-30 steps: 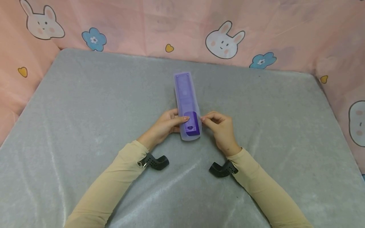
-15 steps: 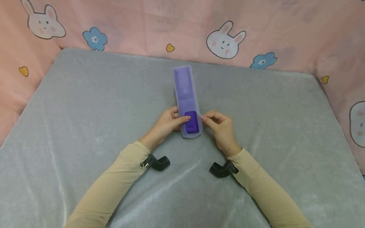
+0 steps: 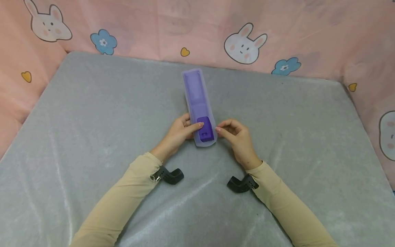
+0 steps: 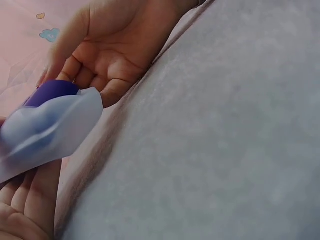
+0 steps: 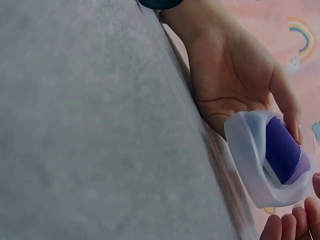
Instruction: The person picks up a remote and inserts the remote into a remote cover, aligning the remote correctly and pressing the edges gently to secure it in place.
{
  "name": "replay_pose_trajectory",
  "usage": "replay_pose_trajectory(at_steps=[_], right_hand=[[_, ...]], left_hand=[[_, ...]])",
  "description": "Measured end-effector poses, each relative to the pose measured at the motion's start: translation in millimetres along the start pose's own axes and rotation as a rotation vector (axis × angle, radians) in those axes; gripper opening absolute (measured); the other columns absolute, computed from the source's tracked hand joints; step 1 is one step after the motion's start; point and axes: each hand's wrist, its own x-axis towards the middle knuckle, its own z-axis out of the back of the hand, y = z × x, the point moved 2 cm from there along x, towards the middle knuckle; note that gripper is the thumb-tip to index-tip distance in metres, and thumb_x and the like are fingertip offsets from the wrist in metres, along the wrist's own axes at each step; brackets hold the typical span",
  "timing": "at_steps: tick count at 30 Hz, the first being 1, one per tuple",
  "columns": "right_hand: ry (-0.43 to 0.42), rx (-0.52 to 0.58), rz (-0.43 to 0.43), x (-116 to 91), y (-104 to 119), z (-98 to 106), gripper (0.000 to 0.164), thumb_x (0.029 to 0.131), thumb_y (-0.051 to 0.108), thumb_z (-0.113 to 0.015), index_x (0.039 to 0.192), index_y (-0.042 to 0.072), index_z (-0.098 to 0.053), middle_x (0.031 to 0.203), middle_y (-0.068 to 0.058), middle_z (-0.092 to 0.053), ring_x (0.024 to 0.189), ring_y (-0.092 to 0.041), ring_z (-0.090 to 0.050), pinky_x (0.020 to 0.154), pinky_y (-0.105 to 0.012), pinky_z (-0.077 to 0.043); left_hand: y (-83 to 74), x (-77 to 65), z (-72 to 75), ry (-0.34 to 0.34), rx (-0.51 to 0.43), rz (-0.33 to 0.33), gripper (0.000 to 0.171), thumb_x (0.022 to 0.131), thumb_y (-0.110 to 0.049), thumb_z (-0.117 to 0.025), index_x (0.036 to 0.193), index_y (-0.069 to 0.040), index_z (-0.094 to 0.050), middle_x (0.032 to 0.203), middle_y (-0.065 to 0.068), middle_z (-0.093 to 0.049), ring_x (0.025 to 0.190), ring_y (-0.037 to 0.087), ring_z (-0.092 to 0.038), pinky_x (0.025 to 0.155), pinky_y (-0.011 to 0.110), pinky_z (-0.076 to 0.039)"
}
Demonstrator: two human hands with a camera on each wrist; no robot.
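Observation:
A long translucent purple plastic box (image 3: pixel 197 92) is held above the table, its far end pointing away and slightly left. A dark purple block with a small slot (image 3: pixel 205 132) sits in its near end. My left hand (image 3: pixel 176 135) grips the box from the left, thumb over the dark block and fingers underneath. My right hand (image 3: pixel 240 139) pinches the box's right edge near that block, its other fingers curled. In the right wrist view, the rounded near wall (image 5: pixel 245 155) looks frosted white. The right index fingertip is partly hidden.
A grey cloth-covered table (image 3: pixel 108 113) extends around both arms. Behind it hangs a pink curtain (image 3: pixel 135 27) with rabbits, flowers and hearts. Black camera mounts (image 3: pixel 171 176) are worn on both wrists, over beige sleeves.
The box has tipped so that its far end reaches further back, then swung slightly left. Both hands have shifted a little left with it and keep their places on it.

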Motion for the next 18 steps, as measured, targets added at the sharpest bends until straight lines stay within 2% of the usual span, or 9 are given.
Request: replay_pose_trajectory(at_steps=[4, 12, 18], right_hand=[[0.006, 0.007, 0.004, -0.2, -0.2, -0.3, 0.010, 0.085, -0.007, -0.063, 0.089, 0.002, -0.061, 0.083, 0.000, -0.063, 0.073, -0.010, -0.061, 0.067, -0.024, -0.054], [0.000, 0.048, 0.040, -1.0, 0.3, -0.4, 0.010, 0.083, -0.003, -0.068, 0.086, 0.005, -0.063, 0.081, -0.003, -0.062, 0.069, -0.012, -0.059, 0.064, -0.024, -0.052], [0.012, 0.024, 0.068, -0.6, 1.3, -0.7, 0.012, 0.082, -0.007, -0.068, 0.083, 0.005, -0.066, 0.079, -0.003, -0.063, 0.066, -0.012, -0.057, 0.059, -0.023, -0.049]], left_hand=[[-0.5, 0.2, 0.8, -0.005, -0.005, -0.012, 0.041, 0.092, -0.002, -0.055, 0.131, 0.008, -0.042, 0.120, 0.030, -0.057, 0.087, 0.016, -0.065, 0.077, 0.030, -0.056], [-1.6, 0.6, 1.7, -0.028, -0.034, -0.025, 0.041, 0.093, -0.001, -0.054, 0.131, 0.008, -0.042, 0.121, 0.030, -0.056, 0.084, 0.012, -0.064, 0.075, 0.027, -0.056], [-1.0, 1.4, 2.9, -0.029, -0.047, -0.037, 0.041, 0.092, -0.001, -0.054, 0.131, 0.009, -0.042, 0.121, 0.031, -0.056, 0.084, 0.011, -0.065, 0.078, 0.030, -0.056]])
